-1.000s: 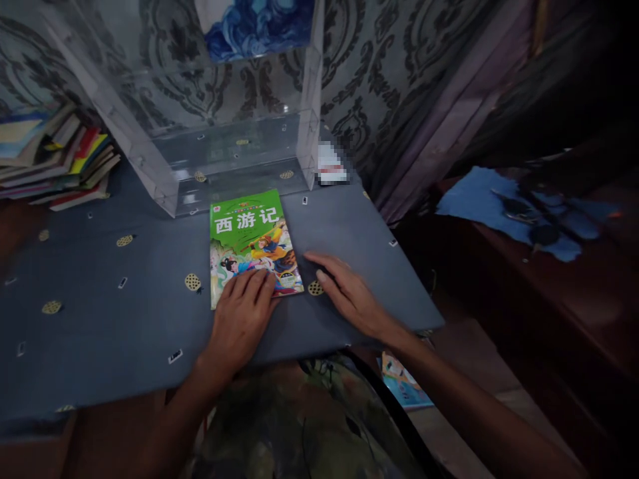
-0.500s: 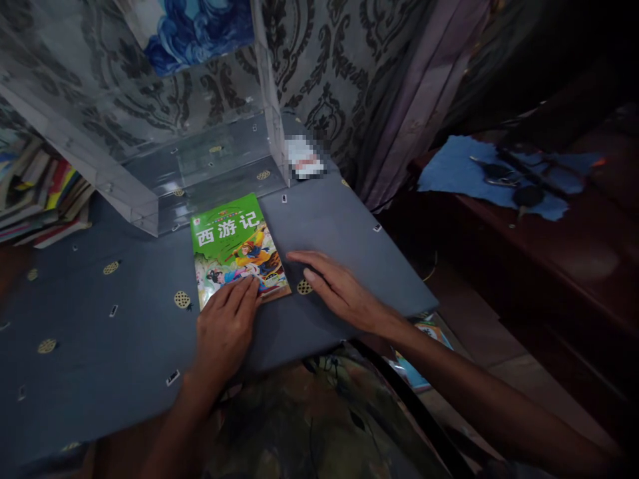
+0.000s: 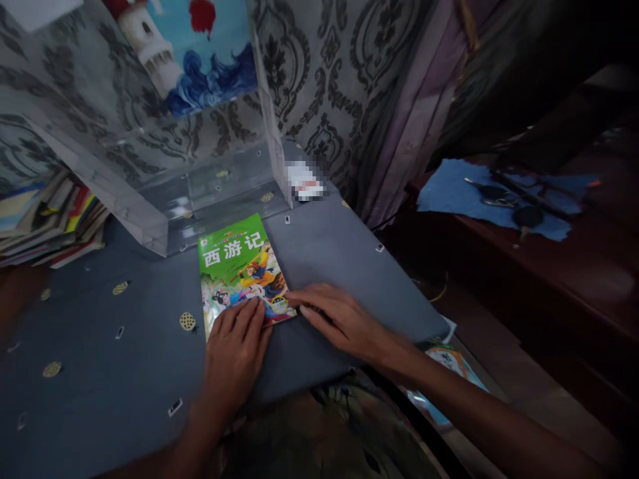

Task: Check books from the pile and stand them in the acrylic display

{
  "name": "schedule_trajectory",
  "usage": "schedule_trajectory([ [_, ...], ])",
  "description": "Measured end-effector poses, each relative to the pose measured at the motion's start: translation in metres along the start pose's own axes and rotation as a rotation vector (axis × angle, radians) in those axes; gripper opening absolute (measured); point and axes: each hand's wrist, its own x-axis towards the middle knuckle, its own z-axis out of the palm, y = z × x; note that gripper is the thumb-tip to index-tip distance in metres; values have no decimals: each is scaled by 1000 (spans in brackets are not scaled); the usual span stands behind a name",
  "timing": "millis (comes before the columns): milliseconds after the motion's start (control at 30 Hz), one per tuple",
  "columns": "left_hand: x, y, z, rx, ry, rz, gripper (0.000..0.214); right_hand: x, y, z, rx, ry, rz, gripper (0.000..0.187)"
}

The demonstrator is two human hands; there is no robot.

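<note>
A green picture book (image 3: 238, 263) lies flat on the blue-grey patterned tablecloth (image 3: 100, 372), just in front of a clear acrylic box (image 3: 164, 179). My left hand (image 3: 234, 346) rests palm down with its fingers stretched over the book's near edge. My right hand (image 3: 339, 319) lies flat on the cloth, its fingertips touching the book's near right corner. Neither hand grips anything.
A stack of books (image 3: 44, 213) sits at the far left. A picture (image 3: 194, 53) stands behind the acrylic box. To the right, a dark wooden surface carries a blue cloth (image 3: 479, 196) with keys. Another book (image 3: 449, 362) lies below the table edge.
My right hand has slid left across the cloth until its fingertips reach the book's corner. My left hand has stayed on the book's near edge. The view shifted.
</note>
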Motion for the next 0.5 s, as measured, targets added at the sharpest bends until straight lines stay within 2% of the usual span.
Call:
schedule_trajectory([
  [133,-4,-2,-2,-78,33,-15,28,-7,-5,3,-51,-37,16,33],
  [233,-8,-11,-11,-162,60,-34,24,-12,-19,8,-48,-106,-8,35],
  [367,-1,-31,-24,-202,-96,-119,35,-6,-47,26,8,-262,-94,36],
  [500,34,-44,-24,-127,-268,-178,30,14,-65,51,-34,-454,-263,32],
])
